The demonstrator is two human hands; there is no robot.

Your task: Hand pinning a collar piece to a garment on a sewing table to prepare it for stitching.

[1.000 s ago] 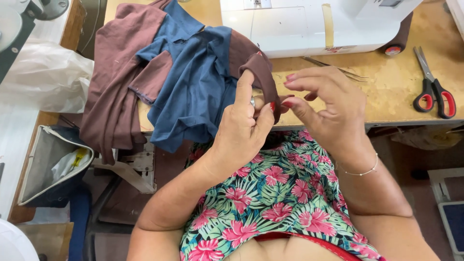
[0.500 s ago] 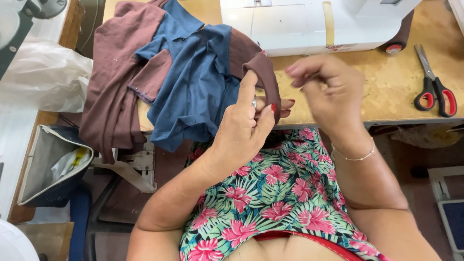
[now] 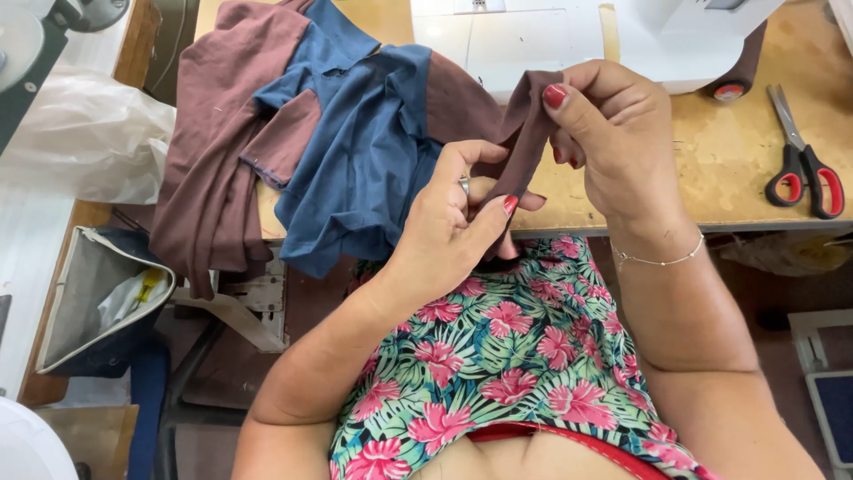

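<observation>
- Left hand (image 3: 453, 227): closed, thumb and fingers pinching the lower end of a brown fabric strip (image 3: 524, 133) at the front edge of the table (image 3: 737, 169).
- Right hand (image 3: 613, 133): closed, thumb pressed on the strip's upper end, held above the table.
- Strip: taut between both hands, joined at its far side to a brown and blue garment (image 3: 338, 151) heaped on the table, part hanging over the edge.
- White sewing machine (image 3: 569, 36): behind the hands, on the table.
- Red-handled scissors (image 3: 804, 164): lying flat on the table, well right of the right hand.
- Grey bag (image 3: 93, 302): below the table, at left.
</observation>
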